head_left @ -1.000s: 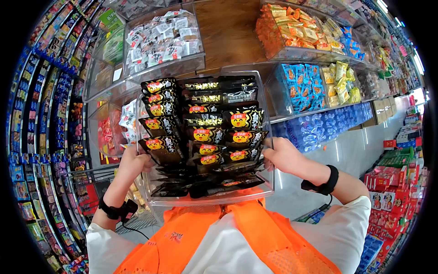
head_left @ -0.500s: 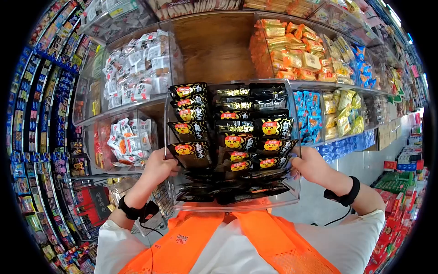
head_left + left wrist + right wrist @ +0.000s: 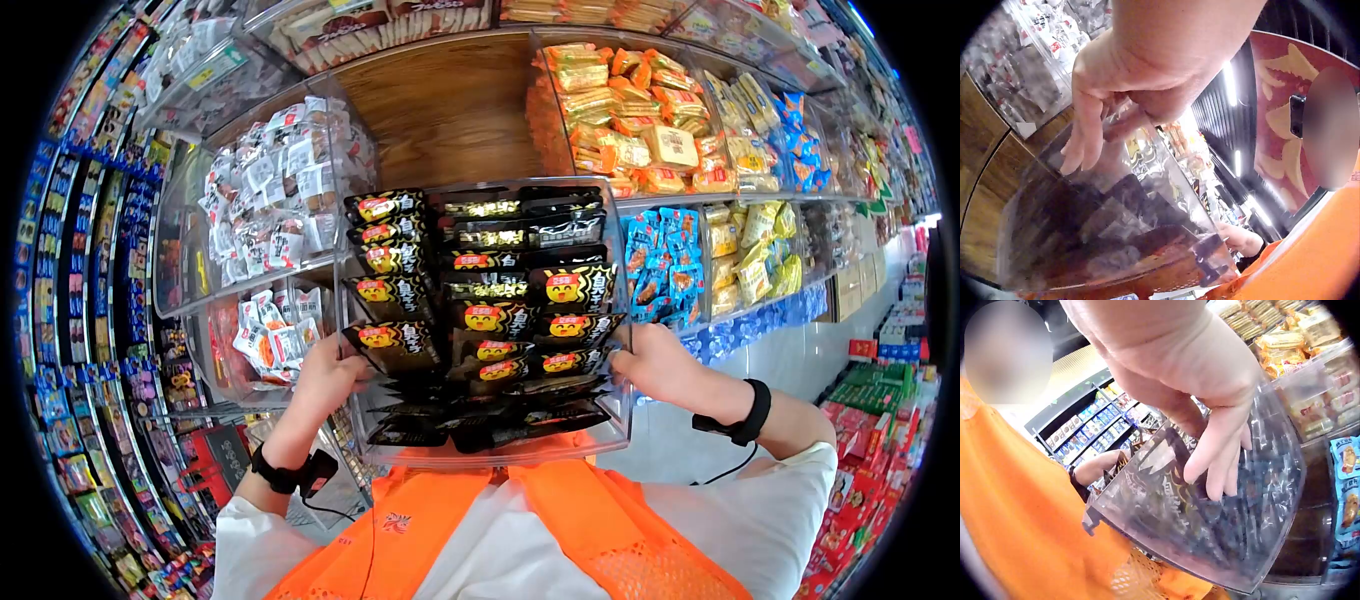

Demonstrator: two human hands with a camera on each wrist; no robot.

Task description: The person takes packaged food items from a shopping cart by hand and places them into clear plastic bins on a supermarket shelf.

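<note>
You are in a shop, with tall shelves (image 3: pixel 90 300) of bright packs on your left and a wooden shelf (image 3: pixel 440 110) ahead of you, where a patch of brown wood shows. A clear plastic bin (image 3: pixel 480 458) is in front of your chest, right between your two hands, and rows of black packs (image 3: pixel 490 318) sit in it. Your left hand (image 3: pixel 328 376) grips the left side of the bin and your right hand (image 3: pixel 655 366) grips the right side, both on the half close to you. In the wrist views, your fingers hang down the outside of the walls; your thumbs are hard to see. The main thing is how the bin sits next to that brown wood: the wood is past the far end of the bin and a little to the left of its middle. So your left hand looks nearer to it than your right. The bin looks about as wide as it is long from above, so I cannot tell which way its long side goes. White packs (image 3: pixel 270 195) are to the left of the wood, and orange packs (image 3: pixel 620 110) are to its right.
</note>
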